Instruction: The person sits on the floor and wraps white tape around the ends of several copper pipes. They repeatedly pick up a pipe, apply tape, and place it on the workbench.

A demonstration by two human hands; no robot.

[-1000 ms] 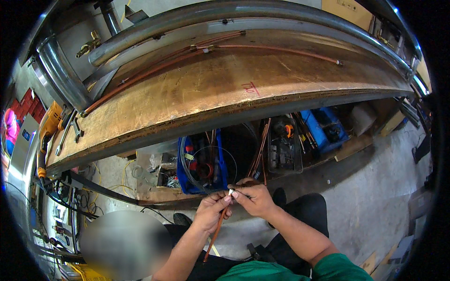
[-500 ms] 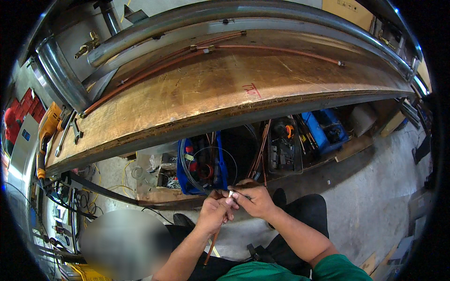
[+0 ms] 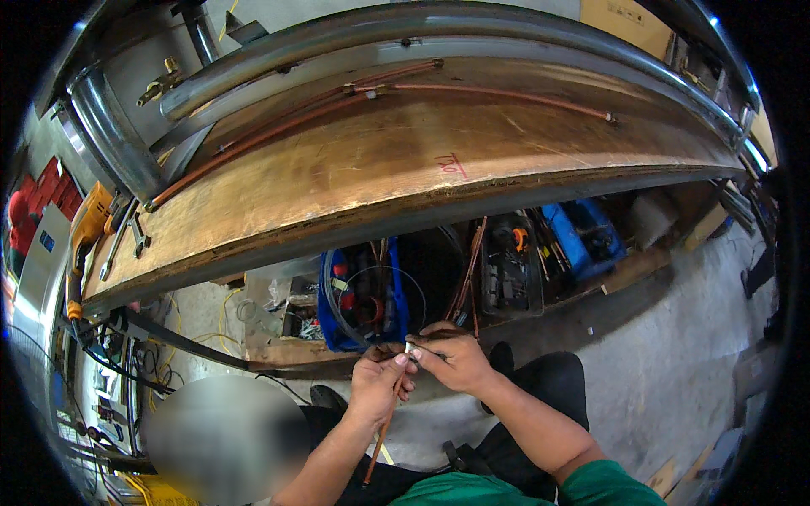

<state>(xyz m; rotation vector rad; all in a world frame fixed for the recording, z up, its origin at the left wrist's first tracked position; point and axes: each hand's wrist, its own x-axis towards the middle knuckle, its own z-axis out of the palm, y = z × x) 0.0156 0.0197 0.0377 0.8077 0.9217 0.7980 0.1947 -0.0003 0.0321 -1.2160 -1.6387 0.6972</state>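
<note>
My two hands meet in front of my lap, below the bench's front edge. My left hand [image 3: 377, 386] is closed around a thin copper tube [image 3: 380, 445], which slants down toward my lap from under the fingers. At the fingertips, between both hands, shows a small white piece [image 3: 408, 347] near the tube's upper end; its kind is too small to tell. My right hand [image 3: 456, 363] has its fingers pinched together at this white piece. The fingers cover the tube's upper end.
On the wooden bench [image 3: 337, 160] lie copper tubes [image 3: 506, 94] with fittings, a wrench [image 3: 138, 236] and an orange power tool [image 3: 89, 221]. A large steel pipe [image 3: 472, 18] runs behind. Under the bench stand blue bins [image 3: 396, 295] and a dark tray [image 3: 510, 299] of parts.
Both hands have shifted slightly left with the tube. The white piece has moved left with them, and more of the tube shows below my left fingers.
</note>
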